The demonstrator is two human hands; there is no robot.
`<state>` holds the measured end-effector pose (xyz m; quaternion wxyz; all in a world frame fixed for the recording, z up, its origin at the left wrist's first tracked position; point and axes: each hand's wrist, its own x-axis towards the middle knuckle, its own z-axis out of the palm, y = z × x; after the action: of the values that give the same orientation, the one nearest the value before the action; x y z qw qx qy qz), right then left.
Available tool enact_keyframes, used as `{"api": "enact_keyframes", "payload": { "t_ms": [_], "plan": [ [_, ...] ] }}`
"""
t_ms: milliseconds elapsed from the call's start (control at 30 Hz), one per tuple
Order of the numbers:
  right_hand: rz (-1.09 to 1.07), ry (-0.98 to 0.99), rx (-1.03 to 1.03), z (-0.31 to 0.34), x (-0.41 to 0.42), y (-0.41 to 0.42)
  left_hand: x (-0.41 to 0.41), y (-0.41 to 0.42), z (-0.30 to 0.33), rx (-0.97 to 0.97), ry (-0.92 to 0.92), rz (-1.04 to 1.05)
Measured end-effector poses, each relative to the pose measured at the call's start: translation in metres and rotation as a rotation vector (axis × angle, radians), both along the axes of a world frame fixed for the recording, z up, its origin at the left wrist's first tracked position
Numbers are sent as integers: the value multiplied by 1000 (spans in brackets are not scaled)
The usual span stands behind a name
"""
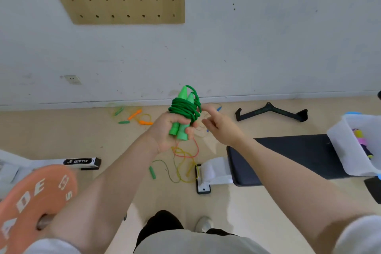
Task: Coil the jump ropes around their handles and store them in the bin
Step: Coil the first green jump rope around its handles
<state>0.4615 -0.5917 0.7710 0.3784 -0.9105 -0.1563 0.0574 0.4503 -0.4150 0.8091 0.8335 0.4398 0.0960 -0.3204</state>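
— What's in the bin [338, 140]?
— Pink and yellow things, on the right.
— The green rope [184, 109]?
— Coiled round its handles, gripped by the left hand [168, 130]. Right hand [219, 125] beside it, fingers loose. More ropes [181, 156] on the floor below.

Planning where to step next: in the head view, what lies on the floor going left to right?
Orange weight plate → black BRTW bar → loose orange and green jump ropes → black V-shaped handle → clear plastic bin.
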Motion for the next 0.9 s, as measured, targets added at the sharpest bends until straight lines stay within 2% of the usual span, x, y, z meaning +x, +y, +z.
{"api": "enact_keyframes", "payload": {
  "t_ms": [33, 67, 133, 167, 233, 300, 367, 567, 700, 833, 900],
  "plan": [
    [11, 103, 77, 1, 1, -7, 2, -2, -2, 68, -23, -13],
    [8, 265, 241, 4, 1, -13, 4, -5, -3, 166, -61, -16],
    [-120, 652, 688, 15, 3, -22, 8, -15, 1, 389, -190, -23],
    [-219, 747, 850, 18, 5, -25, 11, -22, 1, 485, -260, -3],
    [-427, 751, 973, 20, 8, -27, 19, -34, 0, 633, -350, 52],
    [-539, 657, 911, 20, 11, -25, 27, -44, -5, 782, -415, 31],
    [-549, 553, 799, 19, 15, -24, 34, -52, -13, 921, -495, -84],
    [-501, 447, 560, 13, 22, -26, 53, -87, -32, 1109, -640, -230],
    [-592, 350, 622, 2, 16, -38, 59, -122, -31, 1155, -720, -254],
    [-640, 293, 653, 5, 19, -87, 69, -171, -34, 1153, -789, -242],
    [-657, 320, 776, 3, 24, -121, 75, -206, -37, 1127, -825, -284]
  ]
}}
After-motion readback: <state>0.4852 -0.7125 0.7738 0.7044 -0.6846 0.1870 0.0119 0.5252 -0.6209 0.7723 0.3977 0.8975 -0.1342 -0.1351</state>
